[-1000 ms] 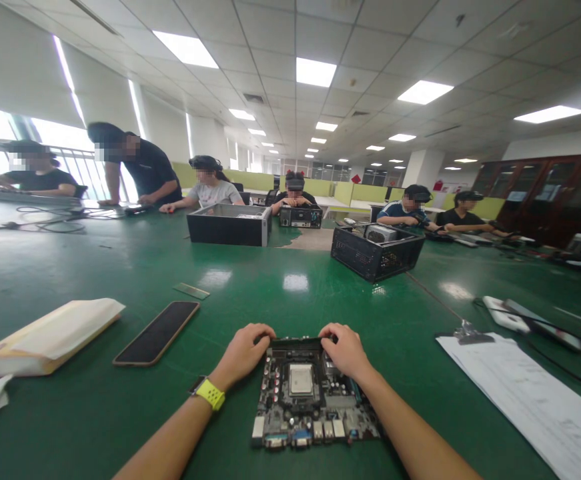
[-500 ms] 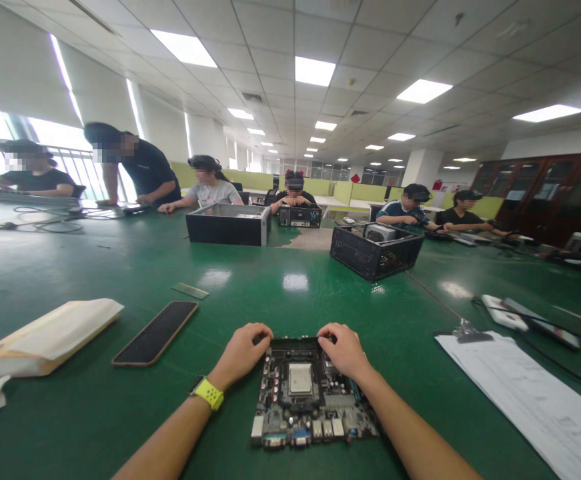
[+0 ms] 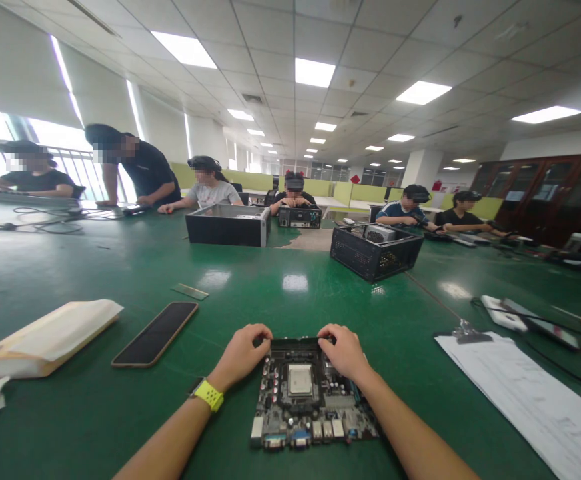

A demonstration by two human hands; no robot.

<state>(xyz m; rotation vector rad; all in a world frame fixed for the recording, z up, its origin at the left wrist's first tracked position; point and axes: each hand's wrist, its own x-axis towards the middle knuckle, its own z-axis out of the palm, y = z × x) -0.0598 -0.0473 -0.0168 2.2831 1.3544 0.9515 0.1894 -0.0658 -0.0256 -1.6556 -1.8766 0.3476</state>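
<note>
A motherboard lies flat on the green table, its row of ports toward me and a square silver processor in its socket. At the board's far edge is a dark slotted strip. My left hand pinches the left end of that strip between thumb and finger. The right end is pinched by my right hand. A yellow-green band is on my left wrist.
Left of me lie a phone, a small green memory strip and a paper packet. On the right are a clipboard with papers and cables. Open computer cases stand farther off, with several people beyond.
</note>
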